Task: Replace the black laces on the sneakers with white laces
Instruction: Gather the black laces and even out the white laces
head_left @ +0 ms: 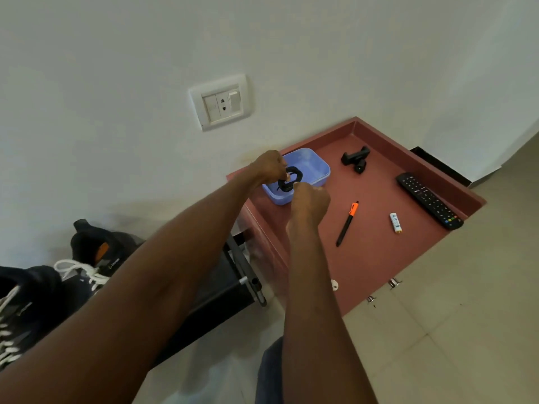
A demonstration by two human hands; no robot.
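A home, by every sign, likely a bedroom or living-room corner. Plain white wall with a household socket-and-switch plate set low. Pale tiled floor underneath. Reddish-brown cabinet top pushed against the wall, with a raised rim, carrying everyday clutter: TV remote, orange-capped pen, a small battery, a black phone-holder clamp, a lilac plastic tub. Down to the left, dark sneakers threaded with white laces, parked on a low black rack beside the cabinet. Nothing industrial, nothing commercial: just domestic odds and ends within arm's reach.
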